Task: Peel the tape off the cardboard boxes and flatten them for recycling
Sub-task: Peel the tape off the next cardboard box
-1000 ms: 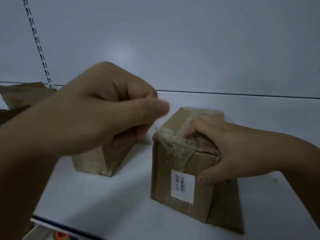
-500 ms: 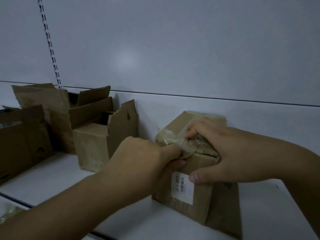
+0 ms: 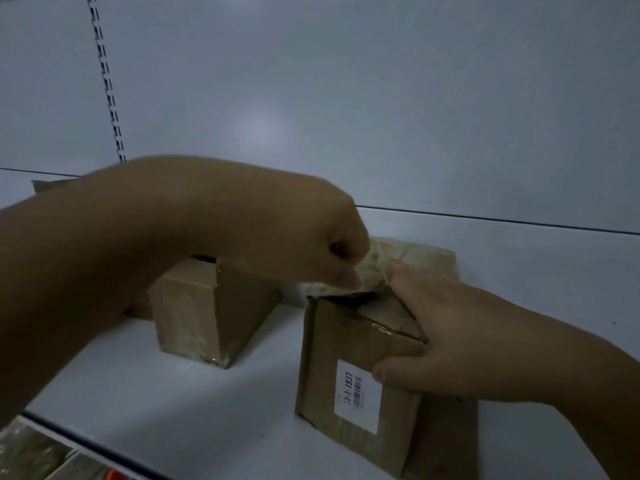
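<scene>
Fingers [image 3: 348,279] of the left hand [image 3: 304,237] pinch the crinkly clear tape [image 3: 373,266] to pull it off; just below, the right hand [image 3: 450,341] grips the small brown cardboard box [image 3: 332,344] steady.

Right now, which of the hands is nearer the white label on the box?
Right. The right hand grips the box at its top corner, its thumb at the upper right corner of the white label. The left hand is higher, above the box top, pinching the tape.
</scene>
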A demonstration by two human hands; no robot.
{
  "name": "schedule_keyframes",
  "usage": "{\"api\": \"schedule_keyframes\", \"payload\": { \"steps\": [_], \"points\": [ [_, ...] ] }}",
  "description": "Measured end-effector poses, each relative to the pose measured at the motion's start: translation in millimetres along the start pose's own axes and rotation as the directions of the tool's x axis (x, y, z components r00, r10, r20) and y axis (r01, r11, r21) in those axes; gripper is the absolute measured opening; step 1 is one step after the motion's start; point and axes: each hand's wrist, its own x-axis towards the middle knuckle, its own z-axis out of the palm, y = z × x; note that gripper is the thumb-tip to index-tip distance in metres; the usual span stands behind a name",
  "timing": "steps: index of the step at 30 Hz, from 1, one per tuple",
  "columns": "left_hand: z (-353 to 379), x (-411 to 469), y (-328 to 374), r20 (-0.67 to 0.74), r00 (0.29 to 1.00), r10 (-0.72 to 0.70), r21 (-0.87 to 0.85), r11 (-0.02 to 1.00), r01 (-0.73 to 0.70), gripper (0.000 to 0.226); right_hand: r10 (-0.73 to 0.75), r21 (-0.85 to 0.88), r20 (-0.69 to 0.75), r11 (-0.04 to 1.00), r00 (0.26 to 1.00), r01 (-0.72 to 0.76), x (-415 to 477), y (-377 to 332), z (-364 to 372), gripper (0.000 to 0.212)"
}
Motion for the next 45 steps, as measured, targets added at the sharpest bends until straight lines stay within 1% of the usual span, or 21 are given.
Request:
{"api": "schedule_keyframes", "payload": {
  "steps": [3,5,7,9,11,13,14,16,18,20,22,23,25,27,30,32,33,36,40,43,45],
  "points": [
    [4,4,-3,-0.162,0.986,0.033,-0.242,0.968,-0.072,0.034,0.029,0.028,0.057,0.999,0.998,-0.030,-3,3,-8,0.091],
    [24,4,-5,-0.325,0.946,-0.002,-0.380,0.916,-0.129,0.034,0.002,0.093,0.054,0.996,0.999,-0.007,-6,3,-15,0.082],
    [48,0,-6,-0.471,0.878,-0.082,-0.485,0.856,-0.179,0.037,-0.006,0.193,-0.052,0.981,0.999,0.016,-5,5,-19,0.071],
    [64,-4,-7,-0.559,0.816,-0.147,-0.551,0.801,-0.233,0.034,0.008,0.259,-0.221,0.964,0.975,0.051,0,4,-14,0.057],
    [76,-8,-7,-0.596,0.789,-0.147,-0.567,0.774,-0.283,0.031,0.035,0.302,-0.331,0.951,0.943,0.071,4,-1,-7,0.052],
    [85,-13,-6,-0.616,0.775,-0.140,-0.576,0.752,-0.322,0.024,0.081,0.360,-0.374,0.931,0.924,0.064,4,-3,-3,0.060],
    [90,-15,-6,-0.638,0.753,-0.163,-0.591,0.731,-0.342,0.022,0.086,0.370,-0.391,0.926,0.917,0.071,4,-3,-2,0.063],
    [101,-21,-5,-0.693,0.674,-0.256,-0.632,0.666,-0.396,0.020,0.044,0.413,-0.407,0.900,0.912,0.141,3,-4,-3,0.062],
    [112,-26,-4,-0.743,0.594,-0.308,-0.628,0.630,-0.457,0.019,-0.024,0.466,-0.384,0.858,0.923,0.216,4,-5,-3,0.053],
    [121,-29,-2,-0.774,0.530,-0.346,-0.611,0.628,-0.482,0.026,-0.089,0.416,-0.425,0.864,0.901,0.282,6,-4,1,0.035],
    [128,-27,-2,-0.760,0.484,-0.434,-0.647,0.575,-0.501,0.027,-0.110,0.356,-0.478,0.882,0.871,0.307,7,-2,3,0.016],
    [130,-26,-2,-0.733,0.484,-0.479,-0.680,0.519,-0.517,0.028,-0.100,0.353,-0.486,0.886,0.868,0.300,8,-1,4,0.013],
    [133,-23,-2,-0.657,0.538,-0.528,-0.752,0.411,-0.516,0.027,-0.054,0.405,-0.479,0.872,0.876,0.275,9,0,3,0.024],
    [135,-21,-1,-0.602,0.602,-0.525,-0.798,0.407,-0.444,0.020,-0.018,0.456,-0.447,0.855,0.894,0.245,10,1,3,0.038],
    [136,-19,2,-0.592,0.656,-0.469,-0.799,0.453,-0.397,0.019,0.013,0.502,-0.418,0.837,0.908,0.220,12,1,1,0.042],
    [134,-16,4,-0.632,0.640,-0.437,-0.755,0.534,-0.380,0.018,0.044,0.565,-0.409,0.797,0.911,0.215,13,1,4,0.047],
    [132,-14,3,-0.644,0.631,-0.433,-0.738,0.569,-0.363,0.019,0.056,0.588,-0.401,0.781,0.914,0.210,14,1,5,0.045],
    [126,-8,2,-0.645,0.632,-0.429,-0.731,0.588,-0.347,0.022,0.044,0.600,-0.405,0.767,0.913,0.229,15,1,9,0.011],
    [122,-2,3,-0.624,0.670,-0.403,-0.751,0.548,-0.369,0.022,-0.002,0.608,-0.336,0.763,0.942,0.218,14,4,7,0.038],
    [124,1,4,-0.616,0.651,-0.443,-0.777,0.479,-0.409,0.021,-0.087,0.653,-0.271,0.715,0.959,0.249,10,2,3,0.048],
    [127,2,4,-0.583,0.632,-0.511,-0.812,0.408,-0.419,0.023,-0.130,0.628,-0.254,0.731,0.958,0.266,10,2,1,0.049]
  ]
}}
